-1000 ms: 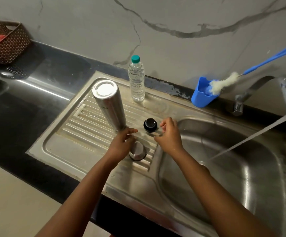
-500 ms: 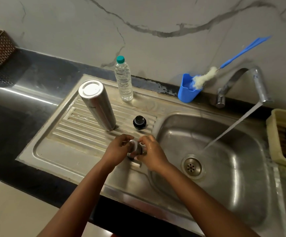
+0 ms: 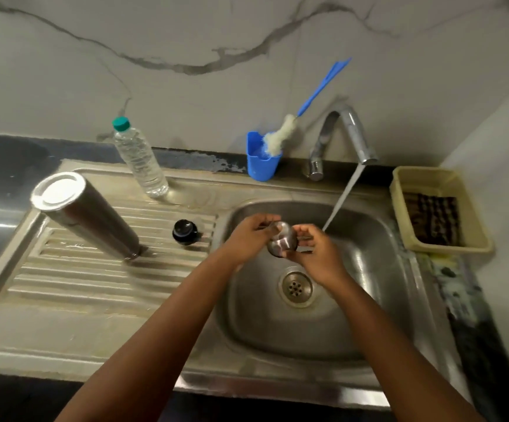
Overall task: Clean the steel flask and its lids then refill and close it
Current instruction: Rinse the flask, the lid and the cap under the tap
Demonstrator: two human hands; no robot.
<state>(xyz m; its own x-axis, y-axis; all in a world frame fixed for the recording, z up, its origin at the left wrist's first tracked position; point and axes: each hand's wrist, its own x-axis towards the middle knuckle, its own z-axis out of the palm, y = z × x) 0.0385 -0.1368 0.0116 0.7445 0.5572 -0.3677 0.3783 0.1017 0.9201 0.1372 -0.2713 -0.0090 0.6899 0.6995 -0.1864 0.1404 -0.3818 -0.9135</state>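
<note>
Both hands, left hand (image 3: 248,239) and right hand (image 3: 314,254), grip the steel lid (image 3: 282,242) between their fingers, just left of the running water; rinsing looks underway, refilling and closing remain.

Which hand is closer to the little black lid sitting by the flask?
Left. The left hand is just right of the black lid, over the sink's edge; the right hand is farther right, beyond the steel cap.
</note>
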